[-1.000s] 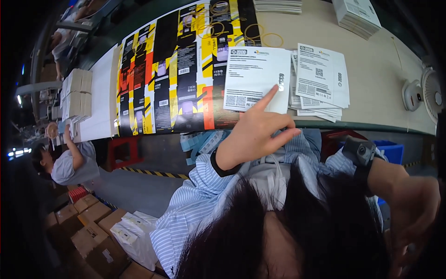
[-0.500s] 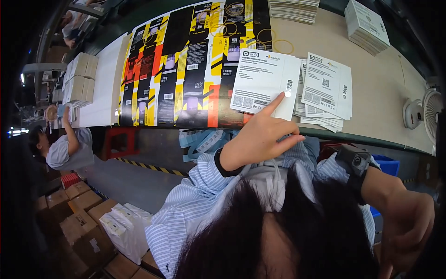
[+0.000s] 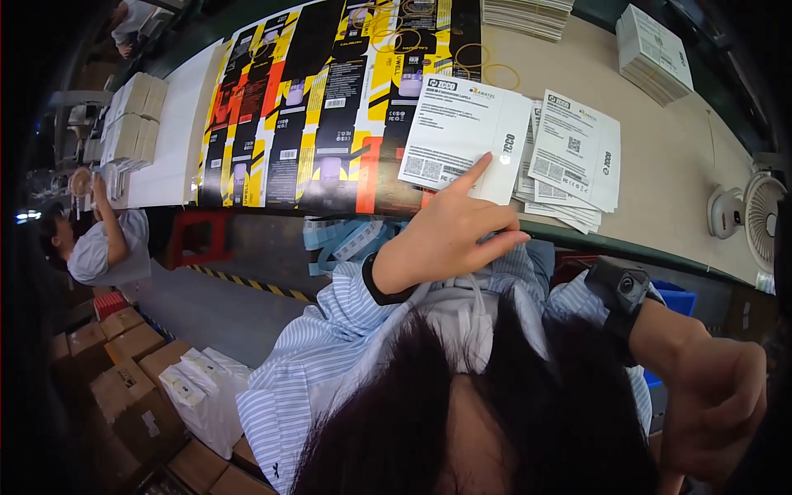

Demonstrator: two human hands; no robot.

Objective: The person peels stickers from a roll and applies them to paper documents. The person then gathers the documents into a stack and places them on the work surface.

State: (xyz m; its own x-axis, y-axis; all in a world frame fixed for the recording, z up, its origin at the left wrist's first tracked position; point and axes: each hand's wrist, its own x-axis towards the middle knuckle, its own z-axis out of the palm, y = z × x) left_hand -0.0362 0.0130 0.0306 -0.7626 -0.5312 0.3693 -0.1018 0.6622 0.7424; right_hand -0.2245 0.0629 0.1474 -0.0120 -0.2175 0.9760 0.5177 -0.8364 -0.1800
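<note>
My left hand (image 3: pixel 450 241) reaches over the table's near edge, its index finger stretched out and the thumb apart. That fingertip touches a white printed flat card (image 3: pixel 459 132), near its right part; nothing is gripped. Beside the card on the right lies a loose, fanned pile of similar white printed cards (image 3: pixel 575 153). My right hand (image 3: pixel 716 396) is raised close to the camera at the lower right, with its fingers curled in. Whatever those fingers hold, if anything, is hidden. A black wrist-mounted camera (image 3: pixel 619 285) sits on my right wrist.
Black-and-yellow printed sheets (image 3: pixel 330 107) cover the table's left part, with rubber bands (image 3: pixel 472 55) on top. Card stacks (image 3: pixel 654 54) stand at the back. A white fan (image 3: pixel 757 216) is at the right. Cartons (image 3: pixel 132 396) are at lower left, beyond which a person (image 3: pixel 107 247) works.
The whole view has shifted slightly. My left index fingertip has slid a little left across the white card. My right hand remains raised with its fingers curled.
</note>
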